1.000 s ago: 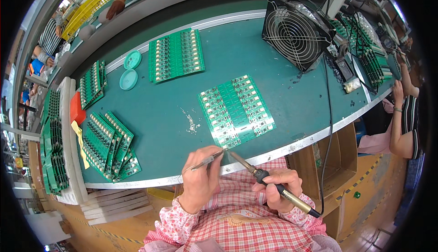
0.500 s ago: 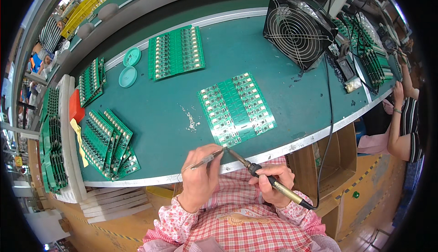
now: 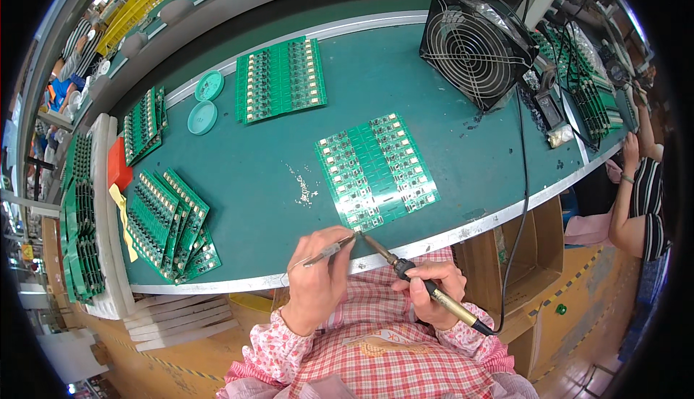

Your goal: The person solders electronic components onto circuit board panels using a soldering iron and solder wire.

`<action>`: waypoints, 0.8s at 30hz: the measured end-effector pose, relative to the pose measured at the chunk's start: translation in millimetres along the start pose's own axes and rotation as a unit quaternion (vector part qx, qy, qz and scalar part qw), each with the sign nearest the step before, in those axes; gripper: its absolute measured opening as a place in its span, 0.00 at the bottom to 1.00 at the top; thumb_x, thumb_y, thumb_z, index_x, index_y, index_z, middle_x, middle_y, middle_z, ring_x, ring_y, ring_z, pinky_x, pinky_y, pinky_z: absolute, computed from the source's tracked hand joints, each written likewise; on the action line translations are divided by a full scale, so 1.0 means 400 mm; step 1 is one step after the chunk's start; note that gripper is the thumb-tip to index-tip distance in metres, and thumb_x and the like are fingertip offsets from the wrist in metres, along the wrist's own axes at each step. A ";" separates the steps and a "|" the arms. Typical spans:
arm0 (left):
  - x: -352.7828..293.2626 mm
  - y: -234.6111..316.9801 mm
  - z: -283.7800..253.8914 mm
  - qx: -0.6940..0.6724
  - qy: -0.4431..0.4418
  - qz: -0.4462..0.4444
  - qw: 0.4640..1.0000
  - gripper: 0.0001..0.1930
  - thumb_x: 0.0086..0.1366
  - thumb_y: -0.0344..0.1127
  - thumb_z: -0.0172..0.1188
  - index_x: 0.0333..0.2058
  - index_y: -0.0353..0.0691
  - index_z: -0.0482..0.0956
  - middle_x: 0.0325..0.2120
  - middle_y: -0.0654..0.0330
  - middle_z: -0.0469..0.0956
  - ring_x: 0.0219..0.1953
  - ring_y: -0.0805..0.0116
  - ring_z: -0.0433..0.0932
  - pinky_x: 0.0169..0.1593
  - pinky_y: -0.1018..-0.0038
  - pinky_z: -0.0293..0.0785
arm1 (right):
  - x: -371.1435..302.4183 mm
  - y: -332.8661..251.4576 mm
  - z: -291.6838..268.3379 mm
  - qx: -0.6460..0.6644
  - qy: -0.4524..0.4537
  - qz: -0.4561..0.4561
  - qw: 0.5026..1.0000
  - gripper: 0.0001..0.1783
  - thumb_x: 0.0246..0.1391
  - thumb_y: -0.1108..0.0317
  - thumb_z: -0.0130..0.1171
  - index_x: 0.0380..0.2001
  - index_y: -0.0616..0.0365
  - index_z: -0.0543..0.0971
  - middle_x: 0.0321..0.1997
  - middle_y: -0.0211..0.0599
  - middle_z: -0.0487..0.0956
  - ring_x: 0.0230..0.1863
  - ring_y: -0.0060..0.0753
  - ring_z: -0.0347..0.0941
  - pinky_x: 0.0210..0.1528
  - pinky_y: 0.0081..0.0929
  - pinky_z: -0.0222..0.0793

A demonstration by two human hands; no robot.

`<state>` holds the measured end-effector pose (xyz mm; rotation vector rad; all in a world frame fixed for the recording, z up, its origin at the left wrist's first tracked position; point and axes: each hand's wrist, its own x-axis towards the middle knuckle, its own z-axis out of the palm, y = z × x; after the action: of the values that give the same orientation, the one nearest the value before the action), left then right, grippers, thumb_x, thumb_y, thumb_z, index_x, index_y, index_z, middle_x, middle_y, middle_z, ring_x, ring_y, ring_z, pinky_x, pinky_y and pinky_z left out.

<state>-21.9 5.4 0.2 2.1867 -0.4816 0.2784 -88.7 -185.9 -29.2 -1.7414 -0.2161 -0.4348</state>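
Note:
A green circuit board panel (image 3: 377,171) with rows of small parts lies on the bench in front of me. My left hand (image 3: 316,272) is closed round metal tweezers (image 3: 329,251), their tips at the panel's near left corner. In my right hand (image 3: 437,292) is a soldering iron (image 3: 405,268), held like a pen by its dark grip. The iron's tip meets the tweezer tips at that corner, close to the bench edge. Whether a small part sits between the tips is too small to tell. A black cord runs from the iron's rear end.
A black fan (image 3: 473,50) stands at the back right. Small white bits (image 3: 305,191) lie left of the panel. Board stacks (image 3: 170,222) sit at left, another board stack (image 3: 282,81) behind, beside two turquoise lids (image 3: 202,118). A co-worker's arm (image 3: 627,196) shows far right.
The whole view has shifted very slightly. Both hands keep their grips, with the tweezers and soldering iron still at the panel's near corner.

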 end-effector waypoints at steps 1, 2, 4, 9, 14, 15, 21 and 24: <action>0.000 0.000 0.000 0.002 0.001 0.003 1.000 0.11 0.60 0.18 0.62 0.41 0.34 0.78 0.37 0.53 0.82 0.38 0.57 0.81 0.42 0.69 0.76 | 0.001 0.000 0.000 0.000 0.000 0.001 1.000 0.09 0.54 0.75 0.62 0.38 0.62 0.75 0.22 0.37 0.84 0.23 0.29 0.83 0.26 0.26 0.79; 0.001 0.001 0.000 0.003 0.003 0.006 1.000 0.11 0.60 0.18 0.62 0.41 0.34 0.78 0.37 0.53 0.82 0.38 0.57 0.81 0.42 0.69 0.76 | 0.004 -0.001 -0.002 -0.007 -0.009 -0.015 1.000 0.09 0.54 0.75 0.63 0.38 0.62 0.75 0.22 0.37 0.84 0.24 0.29 0.84 0.26 0.26 0.79; 0.001 0.001 -0.003 0.006 0.002 0.007 1.000 0.11 0.60 0.18 0.62 0.41 0.34 0.78 0.37 0.53 0.82 0.38 0.57 0.81 0.42 0.69 0.76 | 0.010 -0.003 -0.004 -0.015 -0.018 -0.029 0.999 0.09 0.54 0.75 0.63 0.38 0.62 0.75 0.22 0.37 0.84 0.24 0.29 0.84 0.26 0.26 0.79; 0.000 0.003 0.000 0.006 0.004 0.009 1.000 0.11 0.59 0.18 0.63 0.41 0.34 0.78 0.37 0.53 0.82 0.38 0.57 0.81 0.42 0.69 0.76 | 0.013 -0.028 -0.005 -0.015 -0.018 0.037 0.999 0.08 0.56 0.74 0.62 0.39 0.63 0.75 0.23 0.37 0.84 0.27 0.30 0.84 0.28 0.24 0.79; -0.003 0.001 0.000 0.008 0.005 0.007 1.000 0.11 0.59 0.18 0.63 0.41 0.34 0.78 0.37 0.53 0.82 0.38 0.57 0.81 0.42 0.69 0.76 | 0.022 -0.059 -0.016 0.041 0.031 0.135 0.989 0.08 0.60 0.70 0.60 0.38 0.64 0.74 0.25 0.41 0.83 0.28 0.29 0.84 0.29 0.23 0.80; -0.002 0.001 0.001 0.007 0.005 0.007 1.000 0.11 0.59 0.18 0.63 0.41 0.34 0.78 0.37 0.53 0.82 0.38 0.57 0.81 0.42 0.69 0.76 | 0.017 -0.056 -0.021 0.040 0.032 0.136 0.989 0.08 0.60 0.70 0.60 0.38 0.64 0.74 0.25 0.41 0.83 0.28 0.29 0.84 0.29 0.23 0.80; -0.001 0.000 0.003 0.002 0.009 0.000 1.000 0.11 0.59 0.18 0.63 0.41 0.34 0.78 0.37 0.53 0.82 0.38 0.57 0.81 0.42 0.68 0.76 | 0.005 -0.036 -0.052 0.027 0.110 0.086 0.990 0.09 0.60 0.68 0.60 0.37 0.64 0.75 0.24 0.40 0.83 0.23 0.30 0.83 0.28 0.24 0.78; 0.003 0.002 -0.003 0.014 0.013 0.009 1.000 0.10 0.60 0.18 0.63 0.40 0.34 0.78 0.37 0.53 0.82 0.38 0.57 0.81 0.42 0.68 0.76 | 0.018 -0.020 -0.061 -0.032 0.102 0.048 0.993 0.08 0.59 0.70 0.59 0.38 0.63 0.77 0.24 0.38 0.83 0.25 0.32 0.82 0.31 0.27 0.77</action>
<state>-21.0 5.7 1.9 2.2047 -0.4858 0.3247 -89.5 -208.6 -15.1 -1.7470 0.0281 -0.5505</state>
